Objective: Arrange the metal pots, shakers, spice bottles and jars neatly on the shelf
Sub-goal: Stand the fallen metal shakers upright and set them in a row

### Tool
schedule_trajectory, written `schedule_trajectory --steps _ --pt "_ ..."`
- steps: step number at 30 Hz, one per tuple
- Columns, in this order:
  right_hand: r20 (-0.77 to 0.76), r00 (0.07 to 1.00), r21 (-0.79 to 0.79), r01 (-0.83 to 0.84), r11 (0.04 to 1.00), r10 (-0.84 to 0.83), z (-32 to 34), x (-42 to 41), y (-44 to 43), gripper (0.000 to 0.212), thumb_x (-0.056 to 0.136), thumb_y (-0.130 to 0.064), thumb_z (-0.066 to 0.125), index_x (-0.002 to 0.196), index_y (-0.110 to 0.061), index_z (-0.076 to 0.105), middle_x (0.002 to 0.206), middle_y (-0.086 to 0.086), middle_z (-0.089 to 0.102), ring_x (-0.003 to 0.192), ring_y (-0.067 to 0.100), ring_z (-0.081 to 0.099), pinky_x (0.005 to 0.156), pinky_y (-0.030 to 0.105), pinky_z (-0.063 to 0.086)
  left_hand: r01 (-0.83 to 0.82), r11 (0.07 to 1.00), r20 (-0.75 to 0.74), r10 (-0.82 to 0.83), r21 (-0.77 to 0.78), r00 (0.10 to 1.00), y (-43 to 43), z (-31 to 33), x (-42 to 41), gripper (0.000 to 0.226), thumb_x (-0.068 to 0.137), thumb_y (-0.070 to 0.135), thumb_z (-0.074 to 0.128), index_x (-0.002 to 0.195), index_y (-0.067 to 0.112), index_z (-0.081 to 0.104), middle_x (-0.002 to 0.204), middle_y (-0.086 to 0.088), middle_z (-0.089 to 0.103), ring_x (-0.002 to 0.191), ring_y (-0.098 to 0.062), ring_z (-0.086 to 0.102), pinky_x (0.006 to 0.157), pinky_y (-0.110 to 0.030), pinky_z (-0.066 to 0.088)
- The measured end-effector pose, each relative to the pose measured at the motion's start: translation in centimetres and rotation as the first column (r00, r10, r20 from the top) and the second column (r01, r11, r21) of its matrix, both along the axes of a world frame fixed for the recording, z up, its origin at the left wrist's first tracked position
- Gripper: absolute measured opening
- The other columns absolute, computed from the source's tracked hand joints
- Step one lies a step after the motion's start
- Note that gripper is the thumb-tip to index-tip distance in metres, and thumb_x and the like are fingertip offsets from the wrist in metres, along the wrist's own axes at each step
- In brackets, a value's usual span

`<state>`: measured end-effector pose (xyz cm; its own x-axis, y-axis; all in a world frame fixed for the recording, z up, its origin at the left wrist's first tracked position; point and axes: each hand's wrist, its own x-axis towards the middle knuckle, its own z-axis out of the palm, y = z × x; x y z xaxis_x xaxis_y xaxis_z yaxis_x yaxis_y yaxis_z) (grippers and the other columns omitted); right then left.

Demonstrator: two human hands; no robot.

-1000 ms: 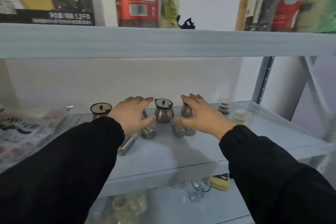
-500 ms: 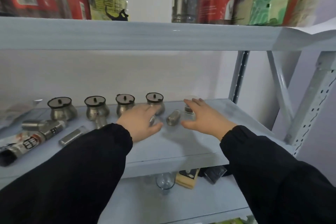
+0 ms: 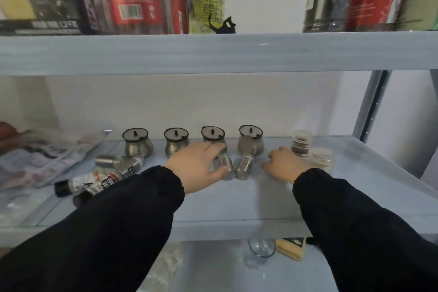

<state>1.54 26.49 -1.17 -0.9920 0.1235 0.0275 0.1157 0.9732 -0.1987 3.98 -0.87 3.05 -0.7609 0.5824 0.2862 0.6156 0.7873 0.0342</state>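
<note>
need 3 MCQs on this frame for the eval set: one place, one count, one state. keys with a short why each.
1. Where do the round metal pots with dark-rimmed lids stand?
A) in a row at the back of the middle shelf
B) on the top shelf, among the packets
C) on the bottom shelf, by the glass

2. How many of those pots are there?
A) two
B) four
C) six

3. How is the small metal shaker at the left hand?
A) upright and untouched
B) stacked on a pot
C) lying on its side, gripped by the left hand

Key:
1 A, they line the rear of the middle shelf.
2 B, four lids show in one row.
3 C, thumb and fingers curl round it as it lies flat.
</note>
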Motion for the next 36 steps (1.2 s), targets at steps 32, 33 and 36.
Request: schedule_trajectory --steps 32,33,36 --pt "-0.186 0.982 -0.242 -0.064 0.968 0.018 2.9 1.5 3.9 0.041 0.085 -0.024 0.066 0.125 -0.018 0.062 0.116 0.005 0.066 0.097 0.021 0.060 0.082 0.030 0.049 0.018 1.000 0.069 -0.018 0.002 0.997 5.7 -1.4 -1.0 0.056 0.091 0.064 0.032 0.137 0.032 0.040 0.129 0.002 0.056 0.118 -0.019 0.049 0.096 -0.040 0.045" --pt "-0.176 0.984 -0.263 -0.076 0.962 0.030 2.9 1.5 4.2 0.041 0.085 -0.024 0.066 0.125 -0.018 0.062 0.117 0.005 0.066 0.099 0.021 0.060 0.085 0.031 0.050 -0.003 1.000 0.073 0.002 0.005 0.997 5.9 -1.5 -0.8 0.056 0.091 0.064 0.031 0.136 0.033 0.040 0.128 0.002 0.057 0.117 -0.018 0.050 0.095 -0.040 0.046" --pt "-0.139 0.988 -0.401 -0.118 0.908 0.067 2.5 1.4 4.8 0.058 0.081 -0.017 0.067 0.137 -0.016 0.052 0.128 0.004 0.062 0.111 0.023 0.061 0.098 0.035 0.049 -0.040 0.999 0.067 0.039 0.013 0.997 6.7 -1.6 0.1 0.053 0.093 0.061 0.034 0.136 0.031 0.043 0.128 0.002 0.057 0.116 -0.018 0.049 0.095 -0.037 0.044"
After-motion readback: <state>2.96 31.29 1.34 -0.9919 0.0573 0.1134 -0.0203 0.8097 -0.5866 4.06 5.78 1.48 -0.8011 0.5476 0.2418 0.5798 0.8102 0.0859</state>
